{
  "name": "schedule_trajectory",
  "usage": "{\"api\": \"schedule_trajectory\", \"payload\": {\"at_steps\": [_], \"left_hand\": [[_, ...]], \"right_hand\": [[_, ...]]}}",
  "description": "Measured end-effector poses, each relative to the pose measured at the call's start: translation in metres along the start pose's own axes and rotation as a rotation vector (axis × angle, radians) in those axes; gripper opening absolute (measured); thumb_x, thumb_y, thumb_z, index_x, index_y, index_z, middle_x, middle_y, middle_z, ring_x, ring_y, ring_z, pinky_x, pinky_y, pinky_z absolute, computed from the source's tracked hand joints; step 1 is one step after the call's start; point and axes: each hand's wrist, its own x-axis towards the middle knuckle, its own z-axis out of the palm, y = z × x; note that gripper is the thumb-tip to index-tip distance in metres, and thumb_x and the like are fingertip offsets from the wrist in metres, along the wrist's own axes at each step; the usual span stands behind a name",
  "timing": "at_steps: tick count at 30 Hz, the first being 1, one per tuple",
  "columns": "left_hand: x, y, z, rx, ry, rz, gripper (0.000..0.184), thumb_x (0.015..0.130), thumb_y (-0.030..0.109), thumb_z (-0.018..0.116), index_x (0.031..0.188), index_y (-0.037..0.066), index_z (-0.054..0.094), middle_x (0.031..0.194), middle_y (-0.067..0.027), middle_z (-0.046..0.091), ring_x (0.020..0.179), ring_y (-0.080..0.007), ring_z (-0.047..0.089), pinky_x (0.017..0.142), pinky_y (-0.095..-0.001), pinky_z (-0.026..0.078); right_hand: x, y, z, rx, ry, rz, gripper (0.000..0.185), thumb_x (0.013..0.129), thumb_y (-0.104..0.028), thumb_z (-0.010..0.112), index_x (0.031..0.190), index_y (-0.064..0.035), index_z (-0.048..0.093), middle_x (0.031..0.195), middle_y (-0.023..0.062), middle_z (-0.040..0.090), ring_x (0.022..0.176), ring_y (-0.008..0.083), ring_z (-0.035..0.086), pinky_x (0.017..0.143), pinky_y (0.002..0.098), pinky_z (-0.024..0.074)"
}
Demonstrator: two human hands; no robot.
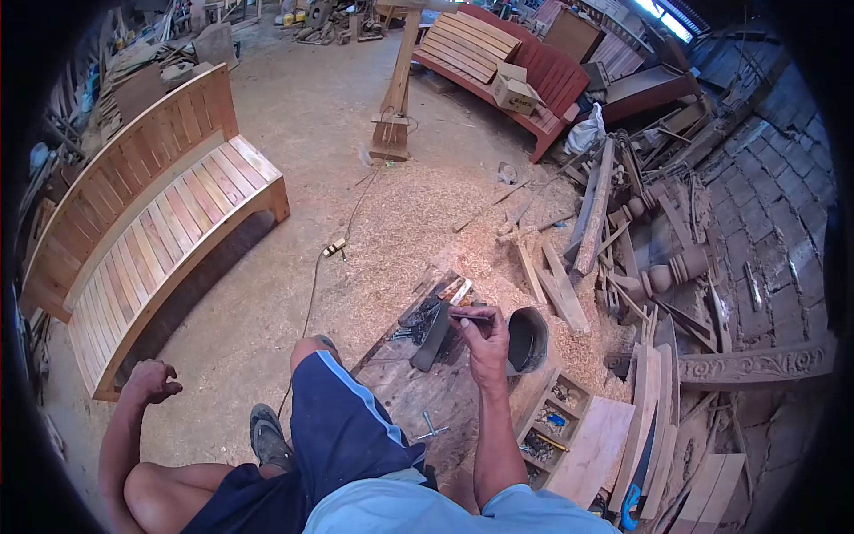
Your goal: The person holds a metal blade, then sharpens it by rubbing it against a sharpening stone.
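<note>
Right hand (487, 342) pinches a dark flat piece (466, 315), long axis crosswise; left hand (155, 381), loosely curled, apparently empty, lies well apart.

One left hand (153, 381) at 8 o'clock, one right hand (487, 338) at 5. One pale bench (165, 245) at 9, one red bench (559, 78) at 1, one carton (514, 91) at 1, one bucket (532, 335) at 4.

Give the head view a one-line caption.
Right hand pinching a small dark flat piece near a dark round open container; left hand free; curved slatted wooden bench at left.
</note>
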Motion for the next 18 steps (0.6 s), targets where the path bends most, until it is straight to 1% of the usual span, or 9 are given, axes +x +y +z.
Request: {"api": "schedule_trajectory", "payload": {"at_steps": [1, 4, 5, 6, 8, 9, 11, 15, 18], "left_hand": [[0.000, -0.001, 0.000, -0.002, 0.008, 0.005, 0.045, 0.082, 0.049, 0.075, 0.111, 0.014, 0.077, 0.111, -0.0179, 0.073, 0.110, -0.0366, 0.067, 0.095, -0.0493, 0.052], [-0.001, -0.002, 0.000, -0.006, 0.015, 0.005, 0.045, 0.081, 0.048, 0.076, 0.110, 0.013, 0.077, 0.110, -0.0182, 0.073, 0.109, -0.0370, 0.067, 0.094, -0.0494, 0.052], [-0.001, -0.001, -0.001, -0.009, 0.017, 0.002, 0.044, 0.081, 0.047, 0.076, 0.110, 0.013, 0.077, 0.110, -0.0183, 0.073, 0.109, -0.0372, 0.067, 0.094, -0.0495, 0.052], [-0.001, 0.000, -0.001, -0.011, 0.016, 0.001, 0.044, 0.081, 0.047, 0.076, 0.109, 0.013, 0.077, 0.109, -0.0185, 0.073, 0.108, -0.0374, 0.067, 0.094, -0.0495, 0.052], [0.000, 0.001, 0.000, -0.016, 0.012, 0.011, 0.044, 0.081, 0.047, 0.076, 0.109, 0.013, 0.077, 0.109, -0.0186, 0.073, 0.108, -0.0375, 0.067, 0.093, -0.0495, 0.052], [0.001, 0.002, 0.000, -0.024, 0.015, 0.015, 0.044, 0.081, 0.047, 0.076, 0.109, 0.012, 0.077, 0.109, -0.0187, 0.073, 0.108, -0.0376, 0.067, 0.093, -0.0495, 0.052], [0.002, 0.003, 0.000, -0.031, 0.020, 0.017, 0.045, 0.080, 0.046, 0.076, 0.109, 0.012, 0.077, 0.108, -0.0188, 0.073, 0.108, -0.0377, 0.067, 0.093, -0.0496, 0.052], [-0.001, 0.000, 0.001, -0.022, 0.019, 0.011, 0.045, 0.080, 0.046, 0.076, 0.109, 0.011, 0.077, 0.109, -0.0193, 0.073, 0.108, -0.0378, 0.067, 0.094, -0.0492, 0.053], [0.002, 0.004, -0.001, -0.027, -0.017, -0.009, 0.045, 0.081, 0.046, 0.076, 0.109, 0.011, 0.077, 0.110, -0.0197, 0.073, 0.109, -0.0381, 0.067, 0.094, -0.0492, 0.053]], "right_hand": [[0.001, 0.000, 0.000, 0.001, -0.001, 0.001, 0.013, 0.099, 0.003, 0.061, 0.111, -0.0004, 0.057, 0.111, 0.0135, 0.070, 0.110, 0.0198, 0.068, 0.100, 0.0377, 0.0580], [0.002, 0.002, -0.001, -0.067, 0.029, 0.029, 0.016, 0.099, 0.004, 0.061, 0.113, -0.0020, 0.058, 0.108, 0.0121, 0.069, 0.101, 0.0179, 0.069, 0.088, 0.0339, 0.0619], [0.002, 0.005, -0.003, -0.068, 0.032, 0.033, 0.016, 0.099, 0.004, 0.061, 0.113, -0.0020, 0.058, 0.108, 0.0121, 0.069, 0.101, 0.0179, 0.069, 0.088, 0.0339, 0.0619], [0.004, 0.013, -0.007, -0.117, 0.107, 0.108, 0.019, 0.098, 0.003, 0.062, 0.115, -0.0026, 0.058, 0.107, 0.0113, 0.069, 0.096, 0.0170, 0.069, 0.082, 0.0324, 0.0624], [0.007, 0.038, -0.022, -0.217, 0.261, 0.257, 0.025, 0.096, 0.002, 0.064, 0.120, -0.0037, 0.059, 0.104, 0.0097, 0.068, 0.086, 0.0153, 0.069, 0.071, 0.0294, 0.0632], [0.007, 0.062, -0.036, -0.220, 0.268, 0.259, 0.025, 0.096, 0.002, 0.064, 0.120, -0.0037, 0.059, 0.104, 0.0097, 0.068, 0.086, 0.0153, 0.069, 0.071, 0.0294, 0.0632], [0.007, 0.117, -0.065, -0.444, 0.386, 0.364, 0.041, 0.091, 0.000, 0.069, 0.130, -0.0063, 0.059, 0.100, 0.0080, 0.067, 0.075, 0.0138, 0.066, 0.057, 0.0267, 0.0594], [0.005, 0.169, -0.086, -0.513, 0.334, 0.385, 0.053, 0.089, 0.000, 0.071, 0.139, -0.0082, 0.057, 0.097, 0.0080, 0.067, 0.073, 0.0114, 0.065, 0.052, 0.0262, 0.0556], [0.011, 0.183, -0.080, -0.545, 0.330, 0.378, 0.053, 0.090, -0.004, 0.072, 0.140, -0.0094, 0.057, 0.098, 0.0072, 0.067, 0.077, 0.0113, 0.066, 0.050, 0.0258, 0.0549]]}}
